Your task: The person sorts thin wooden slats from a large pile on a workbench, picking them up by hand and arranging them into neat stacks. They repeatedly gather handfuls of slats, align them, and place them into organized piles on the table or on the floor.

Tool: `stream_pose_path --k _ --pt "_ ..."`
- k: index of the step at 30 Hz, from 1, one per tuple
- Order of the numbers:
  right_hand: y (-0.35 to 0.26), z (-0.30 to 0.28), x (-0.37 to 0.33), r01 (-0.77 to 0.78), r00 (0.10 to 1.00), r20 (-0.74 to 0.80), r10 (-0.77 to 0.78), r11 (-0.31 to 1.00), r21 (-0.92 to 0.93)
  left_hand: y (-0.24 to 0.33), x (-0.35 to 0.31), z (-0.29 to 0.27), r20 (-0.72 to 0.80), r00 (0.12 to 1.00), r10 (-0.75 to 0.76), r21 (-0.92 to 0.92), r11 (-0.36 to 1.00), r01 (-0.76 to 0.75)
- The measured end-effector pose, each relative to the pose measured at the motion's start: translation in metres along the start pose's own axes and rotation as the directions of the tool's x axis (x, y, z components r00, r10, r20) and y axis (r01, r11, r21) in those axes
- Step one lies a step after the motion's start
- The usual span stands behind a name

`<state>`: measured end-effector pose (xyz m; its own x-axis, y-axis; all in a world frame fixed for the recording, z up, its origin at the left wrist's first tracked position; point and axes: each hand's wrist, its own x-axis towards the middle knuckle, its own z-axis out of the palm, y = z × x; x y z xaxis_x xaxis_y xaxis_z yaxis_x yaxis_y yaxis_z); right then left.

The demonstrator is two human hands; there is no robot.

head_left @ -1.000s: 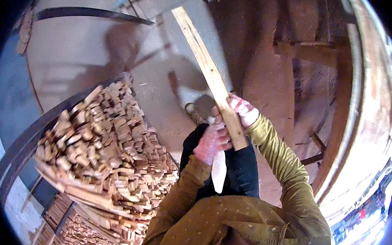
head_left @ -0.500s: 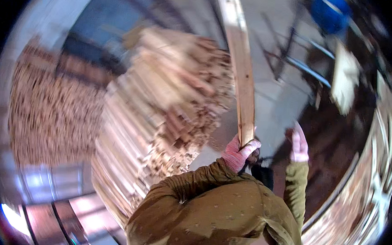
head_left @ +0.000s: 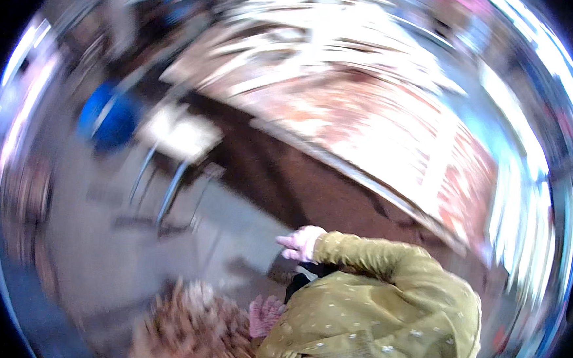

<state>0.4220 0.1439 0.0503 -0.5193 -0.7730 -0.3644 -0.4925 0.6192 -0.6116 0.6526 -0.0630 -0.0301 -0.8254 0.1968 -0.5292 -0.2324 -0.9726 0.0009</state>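
Observation:
My right hand, in a pink knit glove, reaches across in front of my body with its fingers stretched out and apart. Nothing shows in it. Lower down, my left hand, gloved the same way, is beside a stack of wooden strips. Its fingers look spread, and I see no board in them. Whether that hand touches the stack is unclear because of blur.
A large pile of boards and thin wood pieces lies ahead, with a long edge facing me. To the left stand a metal-legged stool with a pale top and a round blue container. Grey floor lies between.
My view has swung to the right, so the wood stack moved to the lower left. The long board that was in my left hand is no longer in it.

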Motion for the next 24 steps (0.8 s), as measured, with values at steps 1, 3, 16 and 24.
stream_pose_path --k 1,3,16,24 --pt "0.015 -0.021 -0.020 -0.093 0.986 -0.139 0.092 0.996 -0.002 -0.007 0.019 0.006 0.056 0.978 -0.203 0.001 0.979 0.203" --pt "0.062 -0.052 -0.079 -0.222 0.820 -0.539 0.190 0.975 0.006 -0.018 0.067 0.065 -0.052 0.972 -0.228 0.175 0.957 0.233" --pt "0.298 -0.082 -0.234 -0.793 0.004 -0.466 0.885 0.287 0.537 -0.173 0.328 0.302 0.036 0.988 -0.148 0.850 0.525 0.048" --pt "0.280 -0.148 -0.239 -0.498 0.238 -0.365 0.900 0.436 0.749 -0.271 0.455 0.488 0.440 0.859 -0.262 0.843 -0.208 -0.495"
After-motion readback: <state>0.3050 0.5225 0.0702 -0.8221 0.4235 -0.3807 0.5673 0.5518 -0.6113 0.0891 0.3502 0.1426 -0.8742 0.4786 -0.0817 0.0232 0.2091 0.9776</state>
